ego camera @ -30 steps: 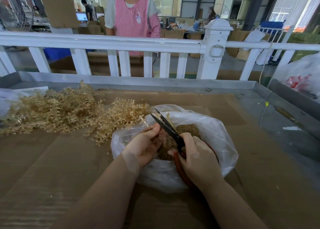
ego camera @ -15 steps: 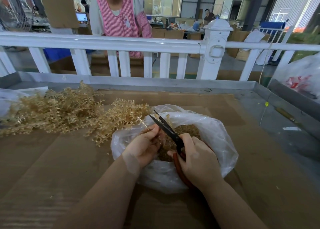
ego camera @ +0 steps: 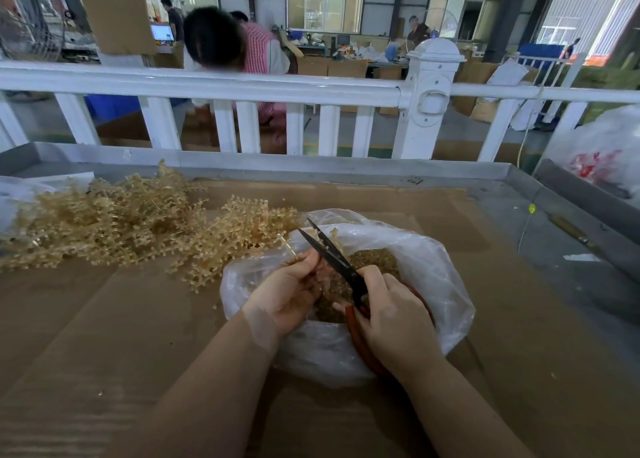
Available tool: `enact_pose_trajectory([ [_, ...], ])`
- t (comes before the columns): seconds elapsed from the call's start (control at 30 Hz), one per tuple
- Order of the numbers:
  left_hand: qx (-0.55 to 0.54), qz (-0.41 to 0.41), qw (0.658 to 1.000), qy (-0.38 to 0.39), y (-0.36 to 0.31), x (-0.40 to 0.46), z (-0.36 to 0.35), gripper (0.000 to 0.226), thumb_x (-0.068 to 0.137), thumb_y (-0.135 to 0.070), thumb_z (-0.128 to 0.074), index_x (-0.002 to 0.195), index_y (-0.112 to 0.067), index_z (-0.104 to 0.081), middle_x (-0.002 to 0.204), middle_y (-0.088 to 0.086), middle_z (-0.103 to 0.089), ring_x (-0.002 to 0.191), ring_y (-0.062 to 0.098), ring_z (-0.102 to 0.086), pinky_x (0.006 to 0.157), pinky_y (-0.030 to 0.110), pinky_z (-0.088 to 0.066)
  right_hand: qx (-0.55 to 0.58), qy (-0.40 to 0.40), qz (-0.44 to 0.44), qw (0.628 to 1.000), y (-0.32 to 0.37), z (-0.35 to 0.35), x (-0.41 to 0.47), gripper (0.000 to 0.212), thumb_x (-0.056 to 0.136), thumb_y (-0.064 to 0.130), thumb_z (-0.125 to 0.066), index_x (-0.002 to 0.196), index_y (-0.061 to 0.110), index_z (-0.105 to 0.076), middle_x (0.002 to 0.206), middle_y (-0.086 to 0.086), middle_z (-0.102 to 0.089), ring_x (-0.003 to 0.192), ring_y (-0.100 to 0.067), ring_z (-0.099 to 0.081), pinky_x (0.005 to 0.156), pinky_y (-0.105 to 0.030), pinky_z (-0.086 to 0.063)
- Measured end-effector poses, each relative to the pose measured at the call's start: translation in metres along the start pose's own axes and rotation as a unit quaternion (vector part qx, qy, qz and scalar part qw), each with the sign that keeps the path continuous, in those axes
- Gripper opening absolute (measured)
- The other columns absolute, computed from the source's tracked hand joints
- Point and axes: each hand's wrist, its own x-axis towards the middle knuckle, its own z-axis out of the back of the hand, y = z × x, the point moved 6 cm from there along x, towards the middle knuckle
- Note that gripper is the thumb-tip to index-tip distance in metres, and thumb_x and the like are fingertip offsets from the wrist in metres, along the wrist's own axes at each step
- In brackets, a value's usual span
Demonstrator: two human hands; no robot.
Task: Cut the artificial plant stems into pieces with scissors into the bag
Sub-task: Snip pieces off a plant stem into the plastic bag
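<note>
Stem [ego camera: 289, 246], pinched in my left hand [ego camera: 287, 295] over the open bag [ego camera: 433, 260], runs up-left from the fingers. My right hand [ego camera: 391, 319] grips the scissors [ego camera: 332, 253], blades parted just right of it, nearer than the uncut pile [ego camera: 114, 222].

Both hands [ego camera: 289, 296] [ego camera: 393, 322] curled, close together

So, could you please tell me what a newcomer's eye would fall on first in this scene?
Most likely the two hands at centre: the right hand grips black-bladed scissors, blades parted, over the clear plastic bag, while the left hand pinches a stem beside the blades. Next, the pile of beige artificial plant stems spread on the cardboard to the left, and the white fence behind the table.
</note>
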Motion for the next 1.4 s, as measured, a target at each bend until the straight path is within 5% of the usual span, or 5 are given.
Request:
enact_pose_trajectory([
  [0.4,-0.054,-0.066,0.996,-0.024,-0.003,0.002,0.004,0.035,0.092,-0.003,-0.050,0.127,-0.002,-0.054,0.122,0.021,-0.057,0.116,0.035,-0.053,0.111,0.046,-0.035,-0.007,-0.003,0.003,1.000,0.000,0.000,-0.001,0.041,0.087,0.039,-0.064,0.115,0.010,-0.056,0.087,-0.005,-0.064,0.074,-0.020,-0.062,0.063,-0.029,-0.052],
  [0.6,-0.086,-0.093,0.991,-0.039,-0.005,0.004,0.006,0.012,0.090,-0.008,-0.056,0.099,-0.010,-0.063,0.081,0.005,-0.068,0.072,0.015,-0.065,0.062,0.024,-0.057,-0.005,-0.019,0.004,1.000,0.000,0.001,-0.001,0.041,0.084,0.042,-0.068,0.109,0.011,-0.059,0.083,-0.003,-0.063,0.069,-0.017,-0.061,0.059,-0.028,-0.051],
  [0.8,-0.079,-0.117,0.989,-0.037,-0.007,0.003,0.008,0.015,0.087,0.002,-0.056,0.089,-0.010,-0.065,0.074,0.006,-0.072,0.061,0.014,-0.069,0.054,0.025,-0.056,0.011,-0.029,0.003,1.000,-0.001,0.003,-0.003,0.043,0.084,0.046,-0.065,0.111,0.013,-0.059,0.088,-0.003,-0.064,0.076,-0.018,-0.062,0.065,-0.031,-0.054],
  [1.1,-0.056,-0.117,0.989,-0.075,-0.005,0.007,0.011,0.007,0.091,-0.006,-0.058,0.092,-0.011,-0.063,0.080,0.007,-0.071,0.071,0.018,-0.069,0.074,0.037,-0.057,0.011,-0.027,0.000,1.000,-0.001,0.003,-0.003,0.047,0.084,0.050,-0.063,0.112,0.013,-0.060,0.090,-0.003,-0.065,0.080,-0.020,-0.062,0.066,-0.034,-0.055],
  [1.4,-0.047,-0.140,0.987,-0.067,-0.005,0.006,0.012,0.011,0.090,-0.004,-0.057,0.089,-0.012,-0.064,0.073,0.006,-0.073,0.065,0.016,-0.071,0.054,0.030,-0.058,0.008,-0.030,-0.002,1.000,-0.003,0.002,-0.003,0.044,0.083,0.049,-0.066,0.111,0.016,-0.060,0.090,0.001,-0.065,0.079,-0.015,-0.062,0.064,-0.026,-0.053],
])
